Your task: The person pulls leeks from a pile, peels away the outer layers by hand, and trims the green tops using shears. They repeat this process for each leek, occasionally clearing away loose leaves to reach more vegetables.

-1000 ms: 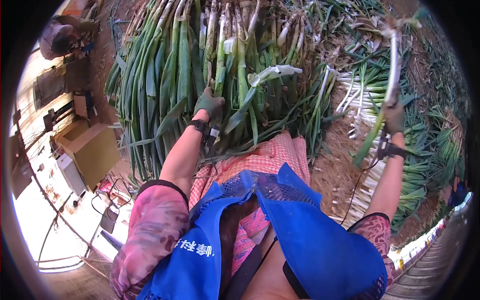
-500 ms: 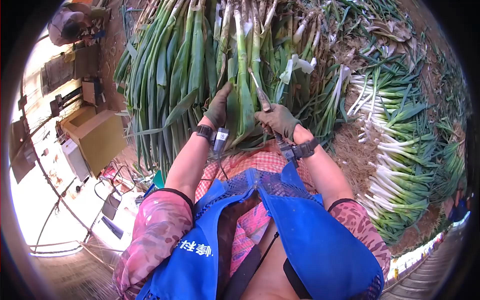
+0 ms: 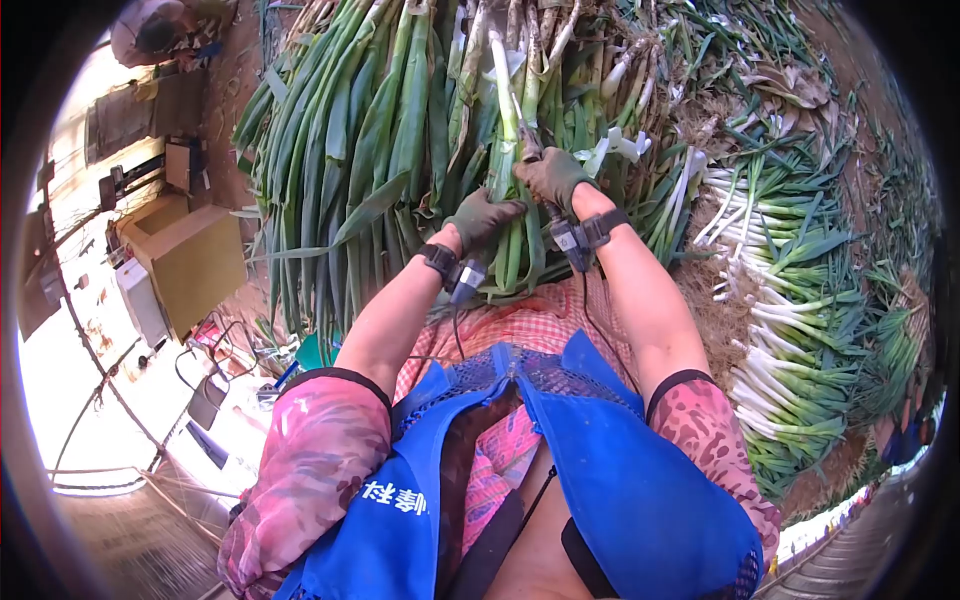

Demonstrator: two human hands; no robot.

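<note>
Both my hands wear dark work gloves. My left hand point(image 3: 484, 218) is closed around the green leaves of a large green onion point(image 3: 503, 85), whose pale stalk points away from me. My right hand point(image 3: 556, 178) grips a slim pointed metal tool point(image 3: 527, 142), its tip lying against the stalk just beyond my left hand. Its exact kind is hard to make out. Under and around my hands lies a heap of untrimmed green onions point(image 3: 375, 130), leaves toward me and roots away.
Cleaned green onions point(image 3: 775, 320) lie in a curved row at right, white ends toward me. Peeled leaf scraps point(image 3: 700, 40) and dry roots point(image 3: 708, 305) litter the ground. At left stand a cardboard box point(image 3: 195, 265) and a white box point(image 3: 142, 300). Another person point(image 3: 150, 35) is at far upper left.
My left hand has gone from upright beside the onion to closed across its leaves, moving right and slightly nearer me. My right hand has moved away from me with the tool.
</note>
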